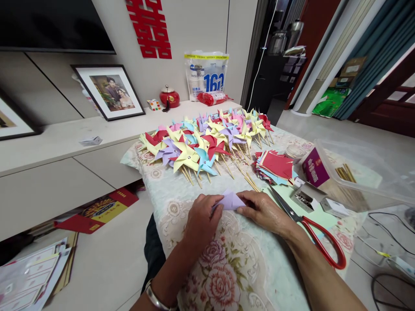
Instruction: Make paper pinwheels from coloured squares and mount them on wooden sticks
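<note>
Folding seems in hand: purple paper (231,201) is pinched at one end by the left hand (205,217), at the other by the right hand (263,209), nearer the tabletop's (275,276) left edge; careful creasing seems called for next.

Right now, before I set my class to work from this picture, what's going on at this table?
A person is handling a folded piece of purple paper, with the fingers of the left hand at one end and those of the right hand at the other. Beyond the hands, many colored pinwheels on sticks lie massed on the floral tablecloth. A stack of colored paper lies to their right, and red-handled scissors lie beside the right hand.
</note>
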`<state>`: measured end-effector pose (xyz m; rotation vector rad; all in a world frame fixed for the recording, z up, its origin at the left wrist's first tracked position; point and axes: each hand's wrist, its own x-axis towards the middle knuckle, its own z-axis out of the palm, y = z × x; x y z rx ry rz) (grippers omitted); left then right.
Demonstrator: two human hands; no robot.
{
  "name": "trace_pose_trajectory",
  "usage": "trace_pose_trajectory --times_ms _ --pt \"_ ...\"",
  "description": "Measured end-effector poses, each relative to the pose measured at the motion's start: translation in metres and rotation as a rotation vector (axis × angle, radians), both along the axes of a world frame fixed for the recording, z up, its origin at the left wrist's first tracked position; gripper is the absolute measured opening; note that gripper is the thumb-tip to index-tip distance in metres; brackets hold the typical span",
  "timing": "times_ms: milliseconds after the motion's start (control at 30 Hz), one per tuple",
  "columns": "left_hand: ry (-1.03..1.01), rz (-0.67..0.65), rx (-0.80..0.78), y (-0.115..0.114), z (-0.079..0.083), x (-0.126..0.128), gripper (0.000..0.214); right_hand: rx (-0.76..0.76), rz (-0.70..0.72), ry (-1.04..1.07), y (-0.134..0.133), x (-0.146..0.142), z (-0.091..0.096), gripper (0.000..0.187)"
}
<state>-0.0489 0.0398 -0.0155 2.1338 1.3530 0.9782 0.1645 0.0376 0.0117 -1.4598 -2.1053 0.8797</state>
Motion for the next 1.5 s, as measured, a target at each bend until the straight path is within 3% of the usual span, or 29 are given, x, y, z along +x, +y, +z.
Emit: trace_pose_trajectory --times_ms 200,467,867,1067,1267,1400,1500 --pt "0.025 0.101 0.0 0.001 0.001 0.008 0.022 -0.053 -0.168 0.071 0.002 -0.005 -0.01 0.041" --pt "0.105 0.202 0.053 0.001 -0.005 0.015 0.019 -0.02 -0.275 0.053 0.008 -0.009 -0.022 0.043" --pt "0.33 0.288 0.109 -0.001 -0.005 0.021 0.018 0.049 -0.3 -0.077 0.008 -0.014 -0.02 0.037" --pt "0.381 0.245 0.219 -0.004 -0.004 0.023 0.017 0.097 -0.293 -0.134 0.009 -0.014 -0.02 0.037" --pt "0.445 -0.004 0.522 -0.015 -0.015 0.023 0.019 0.136 -0.286 -0.167 0.009 -0.013 -0.023 0.037" --pt "0.523 0.019 0.467 -0.034 -0.023 0.028 0.036 0.123 -0.307 -0.14 0.01 -0.01 -0.025 0.036" --pt "0.508 0.048 0.314 -0.048 -0.024 0.034 0.042 0.108 -0.321 -0.103 0.009 -0.009 -0.026 0.035"
